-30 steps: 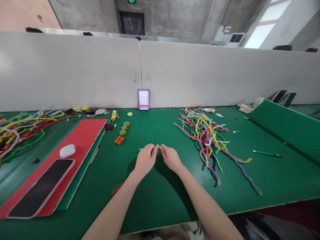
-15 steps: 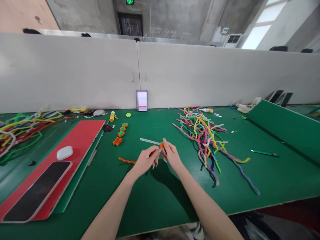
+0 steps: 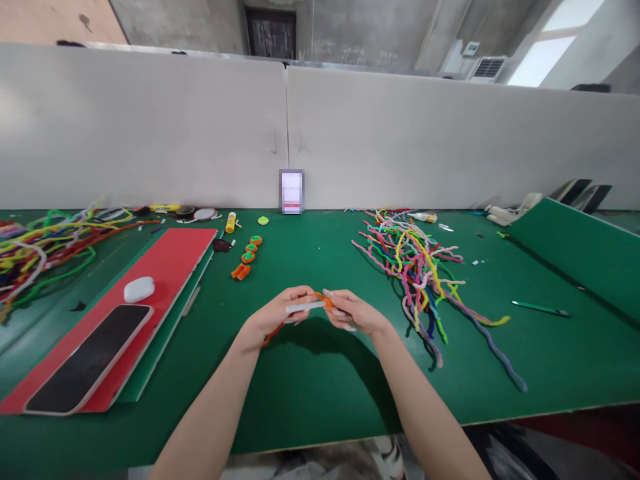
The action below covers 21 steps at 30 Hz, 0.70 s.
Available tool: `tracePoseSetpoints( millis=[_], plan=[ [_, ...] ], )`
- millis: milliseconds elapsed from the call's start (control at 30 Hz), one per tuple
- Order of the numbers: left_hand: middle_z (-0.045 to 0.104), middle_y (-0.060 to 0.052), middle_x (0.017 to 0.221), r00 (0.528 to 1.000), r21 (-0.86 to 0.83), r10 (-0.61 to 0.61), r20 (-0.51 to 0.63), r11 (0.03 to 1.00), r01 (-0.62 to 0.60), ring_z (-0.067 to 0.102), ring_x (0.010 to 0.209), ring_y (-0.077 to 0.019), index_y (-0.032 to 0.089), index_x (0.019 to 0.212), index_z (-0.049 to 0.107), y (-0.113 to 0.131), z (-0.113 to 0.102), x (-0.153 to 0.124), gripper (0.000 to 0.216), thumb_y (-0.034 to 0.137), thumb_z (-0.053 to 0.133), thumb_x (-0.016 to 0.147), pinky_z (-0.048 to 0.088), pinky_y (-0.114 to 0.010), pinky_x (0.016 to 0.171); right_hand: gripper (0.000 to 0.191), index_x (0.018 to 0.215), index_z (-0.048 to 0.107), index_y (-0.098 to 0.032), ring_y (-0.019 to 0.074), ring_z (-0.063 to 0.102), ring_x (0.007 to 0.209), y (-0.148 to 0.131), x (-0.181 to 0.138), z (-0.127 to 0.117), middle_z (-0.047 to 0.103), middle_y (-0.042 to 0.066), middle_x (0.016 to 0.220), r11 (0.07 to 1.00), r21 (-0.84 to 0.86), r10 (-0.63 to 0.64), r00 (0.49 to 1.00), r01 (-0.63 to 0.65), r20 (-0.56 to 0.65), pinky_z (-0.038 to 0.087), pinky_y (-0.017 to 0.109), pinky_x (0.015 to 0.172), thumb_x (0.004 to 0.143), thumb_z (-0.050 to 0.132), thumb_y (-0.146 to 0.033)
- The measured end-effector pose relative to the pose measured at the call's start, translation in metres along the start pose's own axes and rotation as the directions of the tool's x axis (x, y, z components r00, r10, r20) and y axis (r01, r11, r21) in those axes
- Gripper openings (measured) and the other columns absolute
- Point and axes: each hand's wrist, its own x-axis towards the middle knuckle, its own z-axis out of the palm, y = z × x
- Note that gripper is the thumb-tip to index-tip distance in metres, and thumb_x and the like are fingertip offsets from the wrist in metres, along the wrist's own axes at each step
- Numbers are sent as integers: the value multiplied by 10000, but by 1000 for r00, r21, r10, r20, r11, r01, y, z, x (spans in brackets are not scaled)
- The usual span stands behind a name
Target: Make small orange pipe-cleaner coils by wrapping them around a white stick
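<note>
My right hand (image 3: pixel 356 312) is closed in a pinch on an orange pipe cleaner (image 3: pixel 328 302), which looks wound round the end of a thin whitish stick (image 3: pixel 306 307). That stick points left across the fingers of my left hand (image 3: pixel 284 311). My left fingers are closed on the pipe cleaner's loose length, whose tail hangs out below the hand. Both hands are close together above the table, and the fingers partly hide the winding. Beyond them lie several small orange pieces with green tops (image 3: pixel 251 248) and a folded orange piece (image 3: pixel 241 271).
A heap of colourful pipe cleaners (image 3: pixel 415 267) lies to the right, with a green craft knife (image 3: pixel 540 308) past it. On the left, a phone (image 3: pixel 90 360) and white earbud case (image 3: pixel 139 289) rest on a red board (image 3: pixel 175 257). A lit screen (image 3: pixel 292 192) leans on the partition.
Both hands have lifted slightly and moved apart. The stick now crosses in front of my left fingers, and the orange tail has been drawn in toward my left hand. The view has shifted slightly.
</note>
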Motion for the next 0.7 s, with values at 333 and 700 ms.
tracePoseSetpoints(
  millis=[333,700],
  plan=[
    [281,87,460,991,113,-69,-115,990,82,228,404,-50,168,700,445,0,-2,4,284,436,519,759,186,-197,443,384,623,415,-174,48,269,338,3,3,-18,300,-100,423,928,-345,109,989,-139,-105,255,177,335,795,456,-515],
    [417,34,525,956,652,131,-262,755,75,354,484,-86,157,601,552,5,-11,2,352,429,440,795,247,-208,480,413,541,454,-173,85,436,397,15,9,-14,460,-31,435,459,-866,-201,927,-197,-318,291,203,462,872,372,-407]
  ],
)
